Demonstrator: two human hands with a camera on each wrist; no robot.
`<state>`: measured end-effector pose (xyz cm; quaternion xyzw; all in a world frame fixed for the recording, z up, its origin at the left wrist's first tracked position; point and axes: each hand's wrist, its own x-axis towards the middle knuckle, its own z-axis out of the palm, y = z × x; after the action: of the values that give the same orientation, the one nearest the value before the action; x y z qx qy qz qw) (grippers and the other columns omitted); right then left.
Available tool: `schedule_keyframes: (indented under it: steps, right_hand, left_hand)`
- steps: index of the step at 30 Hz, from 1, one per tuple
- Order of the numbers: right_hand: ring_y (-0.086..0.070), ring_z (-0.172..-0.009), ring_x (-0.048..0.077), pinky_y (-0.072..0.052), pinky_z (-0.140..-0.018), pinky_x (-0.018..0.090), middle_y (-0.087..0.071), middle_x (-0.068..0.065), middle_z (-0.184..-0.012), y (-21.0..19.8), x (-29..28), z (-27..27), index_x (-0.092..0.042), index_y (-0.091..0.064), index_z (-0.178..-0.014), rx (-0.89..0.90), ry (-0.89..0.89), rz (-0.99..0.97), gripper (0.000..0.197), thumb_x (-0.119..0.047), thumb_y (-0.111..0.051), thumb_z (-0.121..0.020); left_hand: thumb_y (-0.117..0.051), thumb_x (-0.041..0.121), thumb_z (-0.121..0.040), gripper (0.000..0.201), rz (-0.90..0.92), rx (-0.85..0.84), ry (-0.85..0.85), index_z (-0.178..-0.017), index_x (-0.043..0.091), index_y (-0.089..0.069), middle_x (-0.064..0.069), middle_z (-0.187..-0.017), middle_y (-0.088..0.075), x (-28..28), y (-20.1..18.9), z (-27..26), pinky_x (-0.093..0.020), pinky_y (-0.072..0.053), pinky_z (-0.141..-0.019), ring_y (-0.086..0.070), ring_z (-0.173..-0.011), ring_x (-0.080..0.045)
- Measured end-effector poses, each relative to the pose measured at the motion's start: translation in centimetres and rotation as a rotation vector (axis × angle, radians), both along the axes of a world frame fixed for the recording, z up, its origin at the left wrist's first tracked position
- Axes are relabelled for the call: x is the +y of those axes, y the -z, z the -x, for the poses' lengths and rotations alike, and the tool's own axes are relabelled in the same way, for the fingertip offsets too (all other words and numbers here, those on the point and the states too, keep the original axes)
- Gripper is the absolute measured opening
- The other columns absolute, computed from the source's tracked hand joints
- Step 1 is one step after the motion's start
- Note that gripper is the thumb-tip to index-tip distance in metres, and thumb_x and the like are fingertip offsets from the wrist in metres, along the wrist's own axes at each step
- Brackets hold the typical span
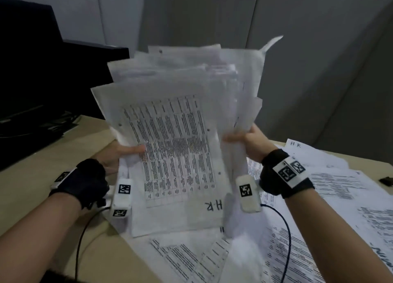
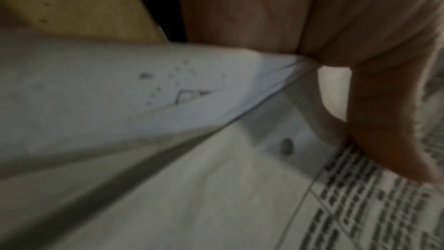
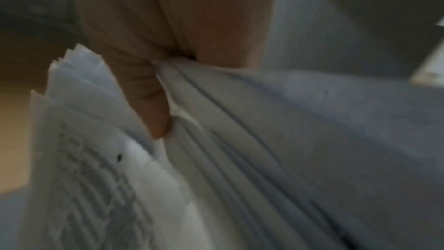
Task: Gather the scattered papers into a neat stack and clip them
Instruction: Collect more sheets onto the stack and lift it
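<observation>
Left hand (image 1: 119, 155) and right hand (image 1: 248, 142) each grip the upright paper stack (image 1: 176, 138) between them.

Head cam high, facing fwd/down; both wrist cams v. close on paper stack (image 1: 176, 146) edges (shared w/ head).

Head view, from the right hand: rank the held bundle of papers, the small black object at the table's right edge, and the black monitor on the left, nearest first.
1. Bundle of papers: gripped by the right hand at its right edge.
2. Small black object: on the table, out to the right.
3. Black monitor: far left, beyond the left hand.
</observation>
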<state>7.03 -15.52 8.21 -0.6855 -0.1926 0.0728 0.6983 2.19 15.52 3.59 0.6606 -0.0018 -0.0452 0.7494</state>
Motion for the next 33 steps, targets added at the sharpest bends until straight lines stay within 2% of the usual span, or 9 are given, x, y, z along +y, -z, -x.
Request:
schedule_keyframes:
  steps: [4, 8, 15, 19, 21, 24, 28, 31, 33]
  right_hand:
    - [-0.070, -0.077, 0.015, -0.058, -0.072, 0.031, -0.073, -0.001, -0.082, -3.0, -0.3, 1.5, 0.002, -0.057, -0.107, -0.067, -0.033, -0.073, 0.045, 0.008, -0.067, -0.064]
    - [-0.069, -0.082, 0.022, -0.058, -0.076, 0.036, -0.071, 0.008, -0.091, -2.2, -0.9, 1.8, -0.003, -0.060, -0.103, 0.026, -0.035, -0.074, 0.064, -0.015, -0.086, -0.046]
    - [-0.061, -0.107, 0.033, -0.046, -0.099, 0.044, -0.062, 0.020, -0.117, 1.6, -0.8, 1.3, 0.003, -0.058, -0.116, 0.145, 0.192, 0.112, 0.036, 0.004, -0.062, -0.081]
    - [-0.060, -0.072, 0.023, -0.053, -0.065, 0.024, -0.063, 0.011, -0.082, 2.3, 0.0, 0.1, 0.008, -0.059, -0.110, 0.220, 0.340, 0.340, 0.029, 0.000, -0.063, -0.082]
    - [-0.062, -0.081, 0.029, -0.054, -0.065, 0.025, -0.063, 0.017, -0.092, 3.7, 0.5, -0.9, 0.009, -0.056, -0.111, 0.243, 0.356, 0.538, 0.033, -0.004, -0.063, -0.082]
    - [-0.062, -0.087, 0.028, -0.054, -0.080, 0.037, -0.062, 0.018, -0.097, 6.5, 0.8, -2.3, 0.008, -0.054, -0.112, 0.339, 0.318, 0.691, 0.036, -0.014, -0.062, -0.084]
    - [-0.048, -0.034, 0.014, -0.037, -0.040, 0.021, -0.051, 0.003, -0.049, 8.3, 0.5, -1.6, -0.007, -0.052, -0.071, 0.613, 0.249, 0.666, 0.028, -0.028, -0.066, -0.085]
    - [-0.048, -0.038, 0.014, -0.036, -0.046, 0.025, -0.052, 0.001, -0.040, 8.7, 0.1, -1.6, -0.009, -0.049, -0.069, 0.609, 0.213, 0.709, 0.032, -0.029, -0.071, -0.080]
    - [-0.060, -0.052, 0.015, -0.043, -0.050, 0.025, -0.069, 0.006, -0.063, 8.8, 0.3, -2.0, -0.002, -0.055, -0.085, 0.584, 0.151, 0.699, 0.026, -0.016, -0.075, -0.076]
  left_hand:
    - [-0.092, 0.026, -0.048, 0.075, 0.032, -0.091, -0.063, -0.113, 0.009, -0.060, -0.008, -0.106, -0.071, -0.8, -2.1, 1.5, -0.031, -0.052, -0.077, -0.069, -0.096, -0.021]
    - [-0.091, 0.054, -0.016, 0.094, 0.012, -0.127, -0.080, -0.099, 0.022, -0.062, 0.013, -0.086, -0.074, -1.1, -1.1, 2.0, -0.038, -0.043, -0.094, -0.063, -0.092, -0.014]
    - [-0.091, 0.054, -0.029, 0.117, -0.095, 0.077, -0.070, -0.127, 0.002, -0.053, -0.016, -0.131, -0.057, -1.3, 0.9, 0.4, -0.047, -0.037, -0.106, -0.053, -0.121, -0.033]
    - [-0.070, 0.025, -0.080, 0.066, -0.118, 0.133, -0.136, -0.134, -0.004, -0.044, -0.019, -0.141, -0.047, -2.8, 1.3, -0.9, -0.048, -0.027, -0.113, -0.043, -0.130, -0.034]
    - [-0.052, 0.010, -0.094, 0.048, -0.151, 0.133, -0.213, -0.136, -0.008, -0.038, -0.018, -0.142, -0.044, -4.3, 1.4, -0.5, -0.040, -0.027, -0.113, -0.041, -0.132, -0.032]
    - [-0.044, 0.008, -0.098, 0.048, -0.135, 0.136, -0.295, -0.139, -0.011, -0.030, -0.019, -0.147, -0.035, -5.2, 3.0, -1.2, -0.034, -0.024, -0.112, -0.033, -0.138, -0.030]
    - [-0.048, 0.010, -0.097, 0.049, -0.185, 0.196, -0.361, -0.138, -0.011, -0.032, -0.021, -0.146, -0.037, -3.9, 4.9, -2.6, -0.035, -0.025, -0.113, -0.035, -0.137, -0.031]
    - [-0.057, 0.014, -0.092, 0.056, -0.202, 0.330, -0.310, -0.139, -0.008, -0.034, -0.021, -0.148, -0.035, -2.1, 6.1, -3.7, -0.043, -0.026, -0.115, -0.033, -0.138, -0.033]
    - [-0.070, 0.014, -0.083, 0.064, -0.228, 0.459, -0.202, -0.135, -0.007, -0.040, -0.024, -0.140, -0.045, -0.8, 6.7, -4.2, -0.049, -0.038, -0.106, -0.044, -0.128, -0.039]
